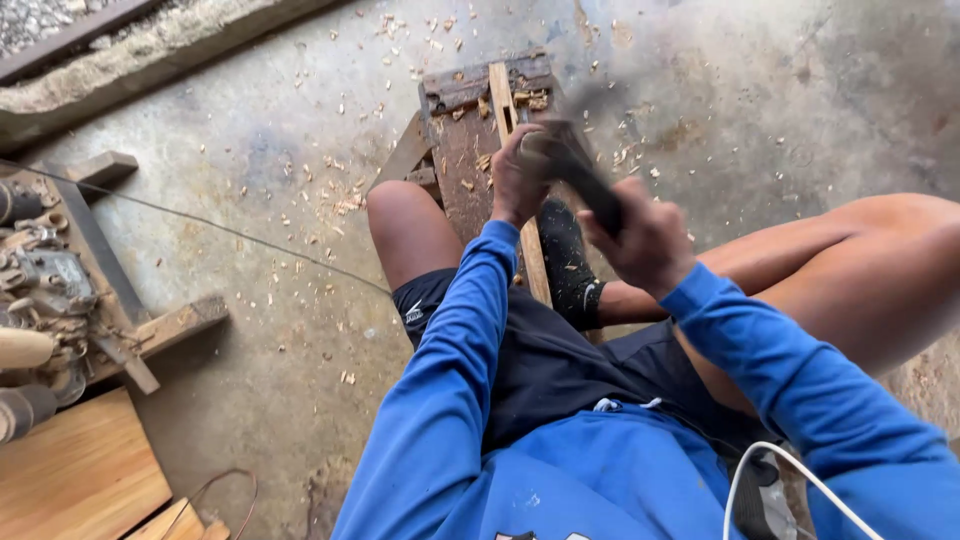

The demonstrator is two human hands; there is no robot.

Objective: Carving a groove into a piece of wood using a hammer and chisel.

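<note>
Wooden piece (540, 148) in left hand (517, 183); right hand (645, 240) swings tool (590, 185) (blurred).

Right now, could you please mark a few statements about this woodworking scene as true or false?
1. The left hand grips a pale wooden piece on the low bench. True.
2. The right hand is empty. False: it grips a dark tool handle, blurred by motion.
3. The floor is swept clean. False: wood chips lie scattered on it.
4. The sleeves are blue. True.
5. The person sits on a high stool at a table. False: the person sits low, astride the bench.
</note>
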